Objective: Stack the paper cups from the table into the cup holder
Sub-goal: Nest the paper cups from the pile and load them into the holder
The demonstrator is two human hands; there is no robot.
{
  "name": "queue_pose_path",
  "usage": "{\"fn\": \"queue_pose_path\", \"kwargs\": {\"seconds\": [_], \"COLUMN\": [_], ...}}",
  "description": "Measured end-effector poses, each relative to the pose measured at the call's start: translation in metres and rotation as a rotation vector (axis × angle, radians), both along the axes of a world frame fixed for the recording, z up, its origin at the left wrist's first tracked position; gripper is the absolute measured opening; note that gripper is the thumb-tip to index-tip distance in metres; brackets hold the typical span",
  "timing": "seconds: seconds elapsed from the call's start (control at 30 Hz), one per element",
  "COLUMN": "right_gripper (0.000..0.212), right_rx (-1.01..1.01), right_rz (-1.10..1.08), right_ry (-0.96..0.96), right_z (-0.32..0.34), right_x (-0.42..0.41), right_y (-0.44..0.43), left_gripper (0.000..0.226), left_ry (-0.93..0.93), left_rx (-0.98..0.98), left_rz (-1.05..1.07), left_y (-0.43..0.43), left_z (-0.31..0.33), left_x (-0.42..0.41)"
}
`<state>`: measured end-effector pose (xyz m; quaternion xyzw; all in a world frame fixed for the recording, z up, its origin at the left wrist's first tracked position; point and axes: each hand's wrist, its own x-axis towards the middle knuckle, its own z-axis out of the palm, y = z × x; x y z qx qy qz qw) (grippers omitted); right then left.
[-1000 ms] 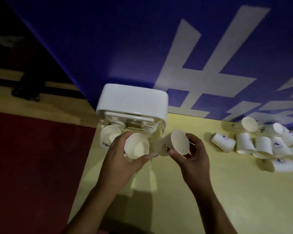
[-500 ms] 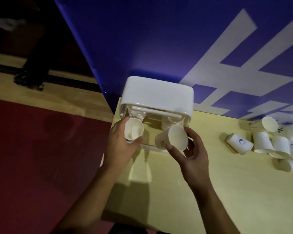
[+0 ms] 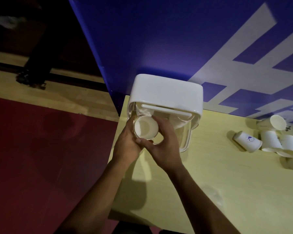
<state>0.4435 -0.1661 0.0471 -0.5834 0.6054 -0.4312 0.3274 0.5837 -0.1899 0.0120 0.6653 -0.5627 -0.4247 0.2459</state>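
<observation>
While both hands [image 3: 125, 146] [image 3: 164, 142] grip it, one paper cup [image 3: 145, 130] sits at the cup holder [image 3: 166, 92]

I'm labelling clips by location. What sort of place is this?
Probably an indoor event or sports hall: a large blue backdrop with big white lettering stands behind the table, the wooden floor is partly covered by red matting, and many printed paper cups lie on it.
</observation>
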Motion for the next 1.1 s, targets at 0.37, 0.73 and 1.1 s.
{"fn": "queue_pose_path", "kwargs": {"seconds": [0.37,0.73,1.1], "right_gripper": [0.072,0.059,0.016], "right_rx": [0.189,0.266,0.398], "right_rz": [0.135,0.048,-0.639], "right_ry": [0.083,-0.019,-0.018], "right_z": [-0.04,-0.028,0.001], "right_x": [0.002,-0.036,-0.246], "right_y": [-0.022,0.007,0.159], "left_gripper": [0.099,0.074,0.07], "left_ry": [0.038,-0.159,-0.322], "left_rx": [0.062,-0.138,-0.292], "left_rz": [-0.01,0.111,-1.008], "left_y": [0.006,0.04,0.032], "left_z": [-0.005,0.045,0.05], "left_x": [0.004,-0.02,-0.289]}}
